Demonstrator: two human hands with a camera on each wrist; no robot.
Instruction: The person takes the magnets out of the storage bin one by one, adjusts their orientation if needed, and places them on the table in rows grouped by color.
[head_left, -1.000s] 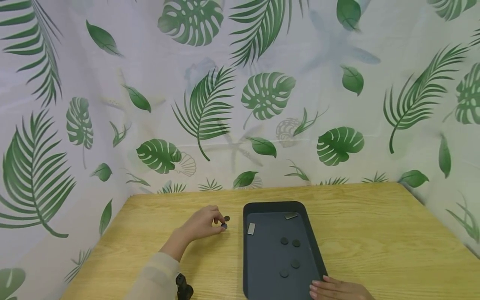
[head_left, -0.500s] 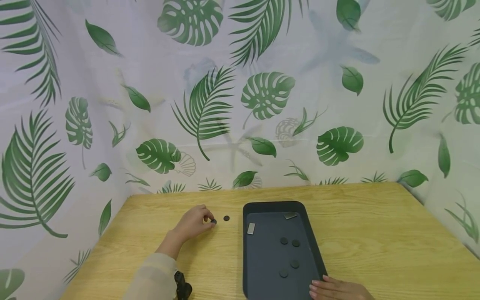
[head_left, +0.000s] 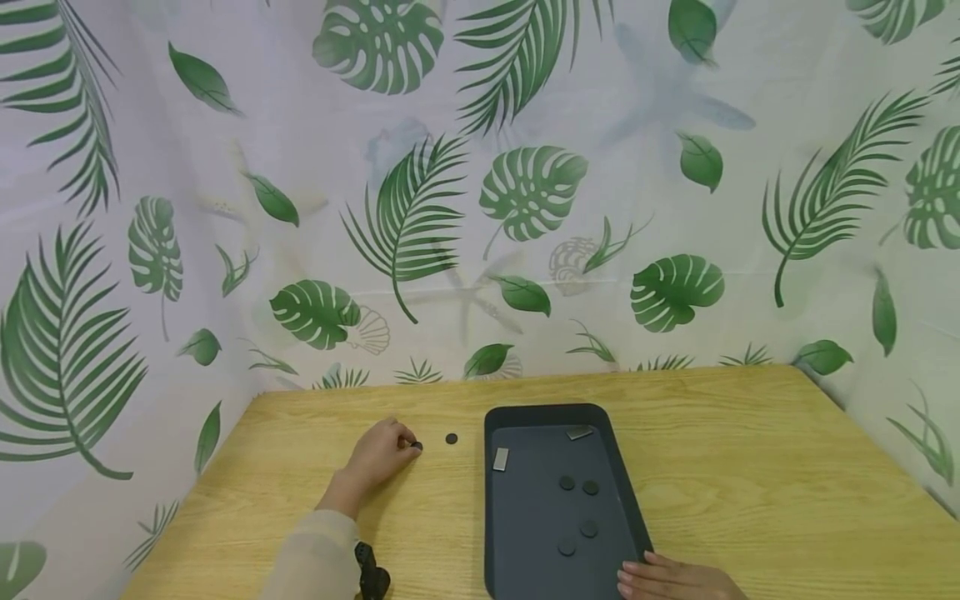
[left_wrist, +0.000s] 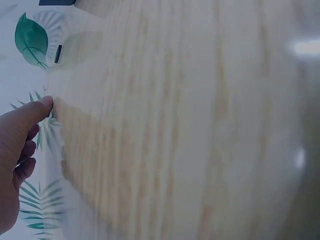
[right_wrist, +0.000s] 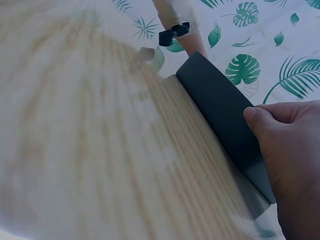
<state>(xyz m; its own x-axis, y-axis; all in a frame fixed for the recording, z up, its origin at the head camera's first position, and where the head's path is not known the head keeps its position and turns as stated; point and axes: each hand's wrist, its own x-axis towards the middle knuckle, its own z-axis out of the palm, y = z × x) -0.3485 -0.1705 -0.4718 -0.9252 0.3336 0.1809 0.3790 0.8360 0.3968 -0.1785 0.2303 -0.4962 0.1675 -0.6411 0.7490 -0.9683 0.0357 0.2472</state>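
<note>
My left hand point(head_left: 377, 454) is low over the left part of the wooden table, pinching a small black disc point(head_left: 417, 447) between thumb and fingers. Most of that disc is hidden by the fingers in the left wrist view. A second black disc point(head_left: 452, 438) lies on the table between this hand and a dark grey rectangular tray point(head_left: 525, 517). My right hand point(head_left: 678, 577) grips the tray's near right edge, with the thumb point(right_wrist: 257, 120) against the outer wall. Inside the tray lie several black discs point(head_left: 588, 529) and two silvery rectangular pieces, one point(head_left: 501, 459) near the left wall, another point(head_left: 580, 432) at the far end.
The light wood table point(head_left: 750, 467) extends on both sides of the tray. A leaf-printed cloth point(head_left: 480, 208) hangs behind and at the sides. A black device point(head_left: 371, 571) is at the left wrist.
My left hand has moved leftward with the pinched disc, away from the disc lying on the table. My right hand and the tray have stayed in place.
</note>
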